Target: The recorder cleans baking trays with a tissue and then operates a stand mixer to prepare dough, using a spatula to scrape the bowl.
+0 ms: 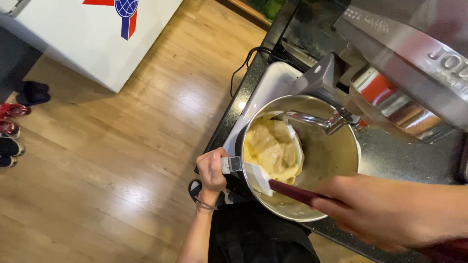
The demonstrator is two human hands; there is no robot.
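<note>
1. My right hand is nearest the camera, blurred, its fingers closed around the dark red handle of a spatula whose white blade reaches down inside the bowl
2. My left hand is wrapped tight around the bowl's handle at its near-left rim, with a thin bracelet on that wrist
3. The steel bowl sits on the dark speckled tabletop under the raised head of a stand mixer, and the metal beater hangs over the bowl's far edge
4. As I judge it, the mixing looks done: the batter is already one smooth mass, and what remains is scraping, since the right wall of the bowl carries only a thin smear while the bulk is gathered on the left
5. The batter is pale yellow, thick and glossy, folded in soft ridges that hold their shape; it lies against the left inner wall, touching the spatula's blade
6. A white tray lies just beside the bowl on the left, a black cord trails off the tabletop's edge, and the wooden floor lies below with shoes at its far left
</note>
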